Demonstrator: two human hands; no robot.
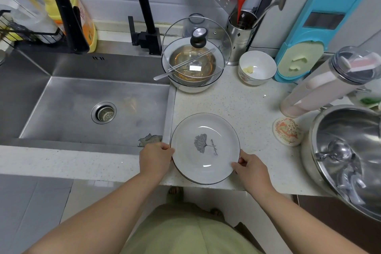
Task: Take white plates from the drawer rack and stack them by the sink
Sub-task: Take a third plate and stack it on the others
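Observation:
A white plate [206, 148] with a thin dark rim and a grey leaf print lies at the front of the speckled counter [247, 109], just right of the steel sink [92, 109]. A second dark rim shows under its lower left edge, so it rests on another plate. My left hand [155, 158] grips the plate's left rim. My right hand [250, 168] grips its lower right rim. The drawer rack is out of view.
A white bowl with a glass bowl, spoon and glass lid [195, 47] stands behind the plate. A small white bowl [257, 68], a utensil holder [241, 33], a blue slicer [313, 33] and a large steel pot [346, 150] crowd the right. A black faucet [144, 6] rises behind the sink.

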